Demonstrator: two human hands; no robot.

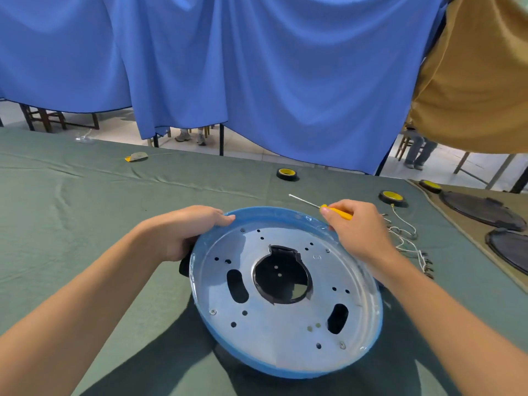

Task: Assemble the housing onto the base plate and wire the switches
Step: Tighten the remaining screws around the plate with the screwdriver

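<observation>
A round metal base plate wrapped in blue film, with a large central hole and several slots and screw holes, sits tilted on the green table. Beneath it a black housing shows at the left edge and through the central hole. My left hand grips the plate's upper-left rim. My right hand holds a yellow-handled screwdriver at the plate's upper-right rim, its shaft pointing up and left. White wires with terminals lie to the right of my right hand.
Three rolls of black tape with yellow cores lie at the back. Two black round lids rest on a tan cloth at right. A small grey-and-yellow piece lies far left. Blue curtains hang behind.
</observation>
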